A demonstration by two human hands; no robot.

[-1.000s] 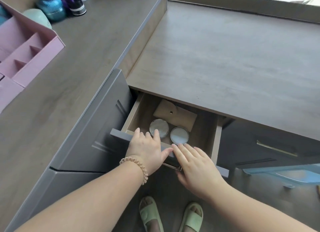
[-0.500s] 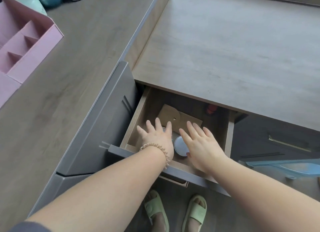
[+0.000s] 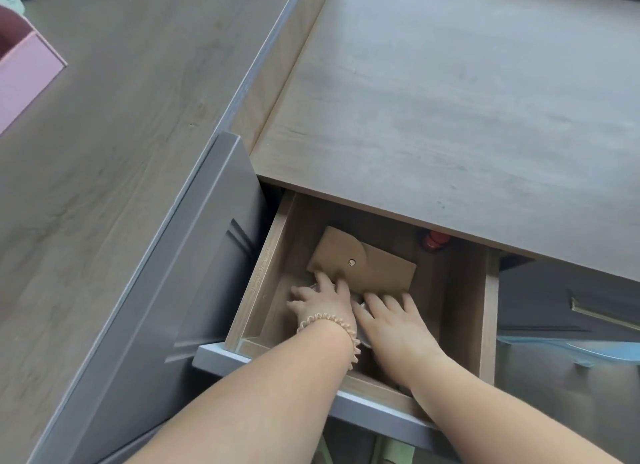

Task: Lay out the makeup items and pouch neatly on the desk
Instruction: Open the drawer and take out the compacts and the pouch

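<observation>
Tan pouch and hidden tins lie in the open drawer, both hands down among them.

Tan leather-look flat pouch with a metal snap (image 3: 363, 264) lies on the floor of the pale wooden pull-out drawer (image 3: 258, 283), toward its far side, so nothing has reached the grey wood-grain tabletop (image 3: 467, 100) beyond it yet. Left hand (image 3: 323, 306) rests palm down, fingers spread, 2 fingertips touching the pouch's near edge; whether it grips anything I cannot tell. Right hand (image 3: 393, 323) lies flat just beside it, fingers loosely extended toward the pouch; a sliver of something pale and shiny shows between the 2 hands, probably what they are covering in order to lift it. Small red rounded item (image 3: 437, 240) sits at the far right, half under the tabletop's edge, awkward to reach.
</observation>
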